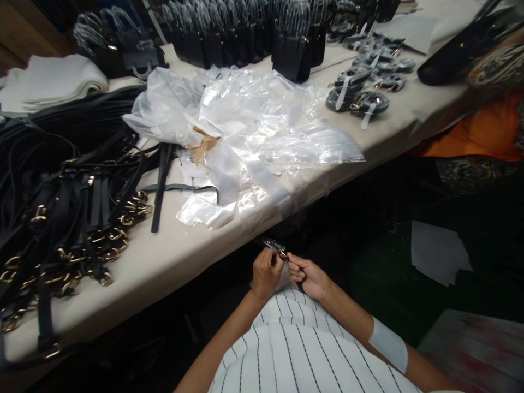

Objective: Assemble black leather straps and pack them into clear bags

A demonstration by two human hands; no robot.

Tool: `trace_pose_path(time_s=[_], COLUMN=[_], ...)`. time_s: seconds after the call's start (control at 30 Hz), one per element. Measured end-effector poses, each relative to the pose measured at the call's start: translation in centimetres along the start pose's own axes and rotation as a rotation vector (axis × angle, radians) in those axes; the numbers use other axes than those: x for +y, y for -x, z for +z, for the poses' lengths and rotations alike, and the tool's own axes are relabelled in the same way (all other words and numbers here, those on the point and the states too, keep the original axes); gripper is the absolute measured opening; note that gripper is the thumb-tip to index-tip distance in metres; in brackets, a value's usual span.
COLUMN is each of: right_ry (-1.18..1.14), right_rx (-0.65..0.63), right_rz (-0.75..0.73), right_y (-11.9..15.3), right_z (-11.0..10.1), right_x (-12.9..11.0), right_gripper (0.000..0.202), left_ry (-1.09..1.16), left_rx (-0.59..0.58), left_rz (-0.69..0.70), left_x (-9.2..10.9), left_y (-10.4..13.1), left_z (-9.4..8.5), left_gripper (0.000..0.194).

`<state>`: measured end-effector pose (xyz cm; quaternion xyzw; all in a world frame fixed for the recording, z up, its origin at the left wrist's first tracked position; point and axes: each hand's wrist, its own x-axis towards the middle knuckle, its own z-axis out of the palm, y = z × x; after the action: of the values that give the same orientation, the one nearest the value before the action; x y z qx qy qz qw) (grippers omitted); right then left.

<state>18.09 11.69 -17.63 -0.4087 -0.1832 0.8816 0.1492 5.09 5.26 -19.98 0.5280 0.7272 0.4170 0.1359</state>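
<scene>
Both our left hand (266,272) and right hand (308,275) pinch one small strap clasp (277,247), plastic bags (245,131) piled at 12 o'clock.

— Can you make out any writing from where you stand?

— None that I can read. The clear plastic bags (245,125) on the worktop (172,256) show no print, and the white paper tags on the coiled straps (368,101) look blank or are too small to tell.

— Any brand on the black handbags (241,38) at the back?

— Too dark and blurred to tell. The gold buckles on the black straps (73,218) show no lettering either.
</scene>
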Motion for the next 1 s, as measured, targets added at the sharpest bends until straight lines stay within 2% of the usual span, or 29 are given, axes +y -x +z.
trace_pose_path(time_s=[0.2, 0.33, 0.4, 0.5, 0.57, 0.67, 0.8, 0.87, 0.93, 1.0], right_ry=[-0.094, -0.044, 0.148, 0.572, 0.761, 0.831, 0.595, 0.512, 0.501, 0.558], right_rx=[0.098, 0.21, 0.347, 0.585, 0.643, 0.59, 0.294, 0.154, 0.115, 0.165], right_rz=[-0.148, -0.312, -0.436, -0.653, -0.757, -0.742, -0.416, -0.317, -0.31, -0.343], right_y=[3.5, 6.1, 7.1, 8.1, 8.2, 7.5, 6.4, 6.0, 5.7, 5.4], right_z=[-1.7, -2.5, -2.6, -2.5, -2.3, -2.1, -2.1, -2.1, -2.1, -2.2], right_x=[0.2, 0.1, -0.1, -0.3, -0.5, -1.0, -2.1, -2.6, -2.8, -2.8], right_gripper=[0.027, 0.023, 0.021, 0.027, 0.028, 0.029, 0.054, 0.063, 0.062, 0.059], left_ry=[0.133, 0.227, 0.267, 0.292, 0.288, 0.269, 0.267, 0.281, 0.298, 0.314], left_rx=[-0.11, -0.182, -0.214, -0.232, -0.217, -0.181, -0.163, -0.171, -0.191, -0.219], left_rz=[0.048, 0.124, 0.162, 0.17, 0.144, 0.093, 0.024, -0.019, -0.057, -0.086], left_x=[3.9, 6.0, 6.6, 7.0, 7.1, 7.0, 6.5, 6.2, 6.0, 5.9], left_y=[-0.6, -0.3, 0.0, 0.2, 0.3, 0.1, -0.2, -0.4, -0.5, -0.6], left_z=[1.7, 2.3, 2.3, 2.4, 2.5, 2.5, 2.2, 2.0, 1.8, 1.6], left_gripper=[0.012, 0.01, 0.01, 0.01, 0.01, 0.011, 0.011, 0.011, 0.011, 0.011])
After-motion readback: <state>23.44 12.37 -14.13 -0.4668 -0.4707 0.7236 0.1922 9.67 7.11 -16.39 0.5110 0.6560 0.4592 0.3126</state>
